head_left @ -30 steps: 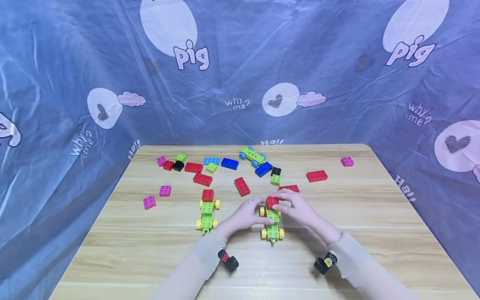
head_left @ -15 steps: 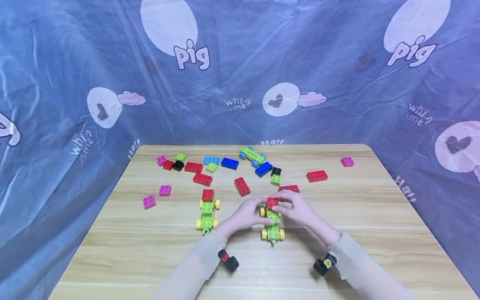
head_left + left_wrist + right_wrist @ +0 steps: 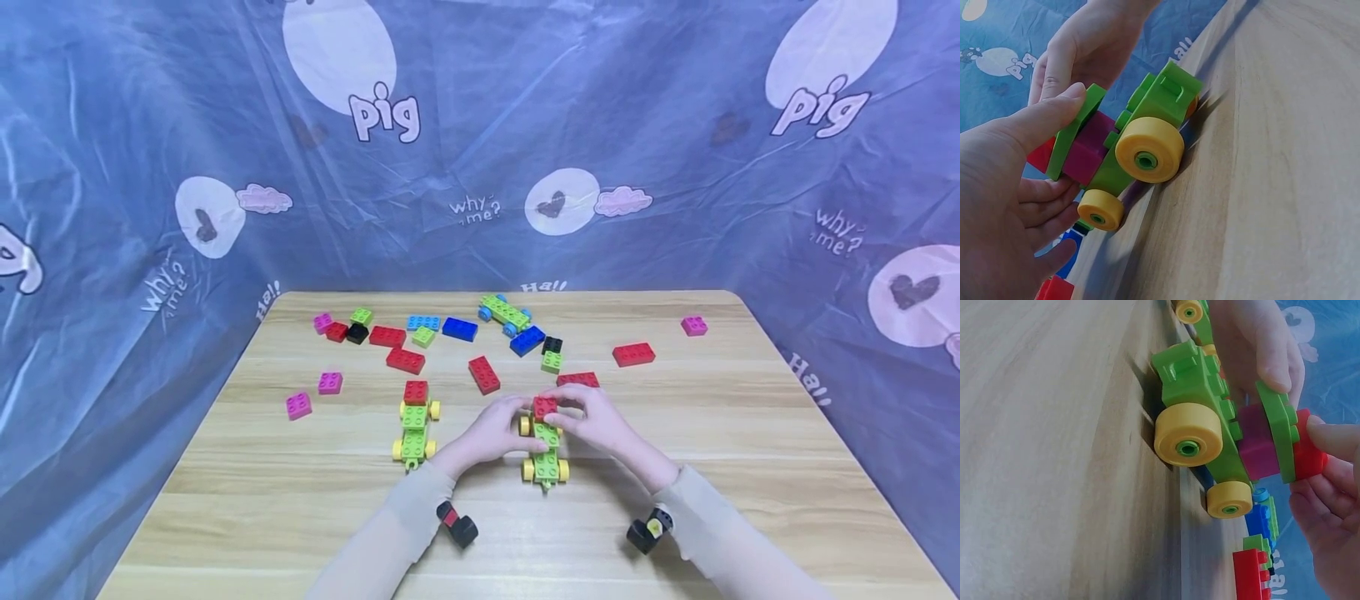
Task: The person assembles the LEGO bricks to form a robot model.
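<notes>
A green toy car base (image 3: pixel 1197 381) with yellow wheels (image 3: pixel 1149 150) stands on the table. On it sits a magenta brick (image 3: pixel 1257 440), topped by a sloped green piece (image 3: pixel 1279 428) and then a red brick (image 3: pixel 545 408). My left hand (image 3: pixel 495 429) holds the green piece from the left, its thumb on the near edge and its fingers along the far side. From the right, my right hand (image 3: pixel 596 417) pinches the red brick between thumb and fingers. A similar car (image 3: pixel 414 442) with a red brick (image 3: pixel 416 392) on top stands to the left.
Loose red, pink, green, black and blue bricks lie across the far half of the table, including a red brick (image 3: pixel 483 375) and a blue brick (image 3: pixel 460 329). A green car base with blue wheels (image 3: pixel 505 312) stands at the back. Blue patterned cloth (image 3: pixel 420 242) surrounds the table.
The red brick sits very slightly nearer to me than a second ago. Both hands keep their places and holds, and the other bricks stay where they were.
</notes>
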Tool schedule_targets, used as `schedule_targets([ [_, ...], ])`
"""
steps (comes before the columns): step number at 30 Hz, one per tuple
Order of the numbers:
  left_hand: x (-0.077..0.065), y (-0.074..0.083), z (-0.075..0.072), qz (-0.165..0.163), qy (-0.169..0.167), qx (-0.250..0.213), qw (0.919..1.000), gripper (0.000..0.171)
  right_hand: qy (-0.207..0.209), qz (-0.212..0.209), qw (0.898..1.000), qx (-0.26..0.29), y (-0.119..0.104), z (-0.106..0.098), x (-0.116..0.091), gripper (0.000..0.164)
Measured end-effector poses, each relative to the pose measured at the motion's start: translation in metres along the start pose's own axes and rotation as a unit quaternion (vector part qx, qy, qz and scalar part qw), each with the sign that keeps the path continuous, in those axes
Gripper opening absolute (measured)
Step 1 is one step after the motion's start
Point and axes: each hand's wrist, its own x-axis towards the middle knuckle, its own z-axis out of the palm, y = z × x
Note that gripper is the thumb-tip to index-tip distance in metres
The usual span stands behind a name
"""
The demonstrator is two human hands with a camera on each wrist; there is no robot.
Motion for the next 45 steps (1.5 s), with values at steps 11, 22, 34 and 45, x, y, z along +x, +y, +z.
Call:
schedule_targets([
  [11, -0.0002, -0.0006, 0.0018, 0.015, 0.006, 0.000, 0.9999, 0.070, 0.009, 0.010, 1.000, 0.016, 0.0013, 0.0017, -0.0015, 0.033],
  [22, -0.0019, 0.0001, 0.0004, 0.005, 0.003, -0.010, 0.9999, 0.072, 0.013, 0.015, 1.000, 0.019, -0.0008, 0.0017, -0.0017, 0.032],
  [34, -0.0017, -0.0008, 0.0029, 0.005, 0.004, 0.004, 1.0000, 0.073, 0.011, -0.001, 1.000, 0.011, 0.0006, 0.0026, -0.0026, 0.034],
  [45, -0.0001, -0.0015, 0.0030, -0.005, 0.000, -0.005, 1.0000, 0.073, 0.009, 0.002, 1.000, 0.024, 0.0043, 0.0030, -0.0022, 0.035],
])
